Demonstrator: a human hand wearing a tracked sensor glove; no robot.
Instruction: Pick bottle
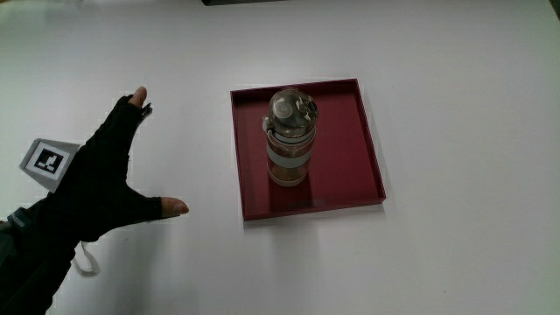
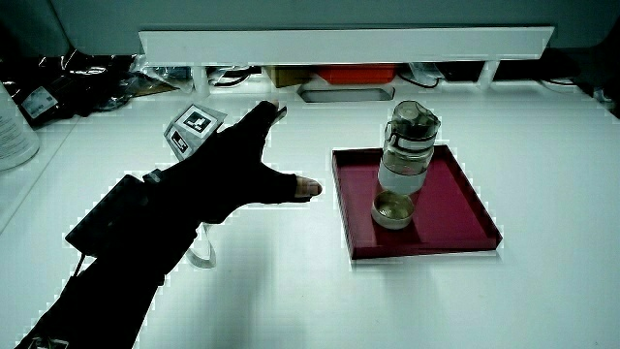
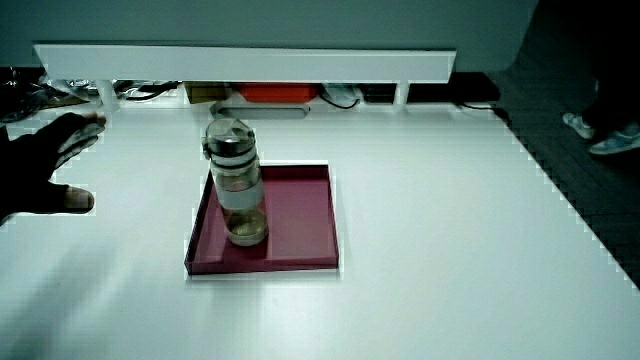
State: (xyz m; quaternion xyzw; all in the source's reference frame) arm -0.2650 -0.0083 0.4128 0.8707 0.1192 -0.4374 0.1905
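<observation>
A clear bottle (image 1: 290, 140) with a grey lid and a pale band stands upright in a dark red tray (image 1: 359, 140) on the white table. It shows in both side views, bottle (image 2: 405, 165) and bottle (image 3: 236, 182), in tray (image 2: 455, 194) and tray (image 3: 300, 220). The gloved hand (image 1: 105, 179) hovers over the bare table beside the tray, apart from the bottle, fingers spread with the thumb pointing toward the tray, holding nothing. The hand (image 2: 228, 170) carries a patterned cube (image 2: 194, 128) on its back; in a side view only part of the hand (image 3: 45, 165) shows.
A low white partition (image 2: 339, 44) runs along the table's edge farthest from the person, with cables and boxes under it. The white table (image 1: 455, 254) surrounds the tray.
</observation>
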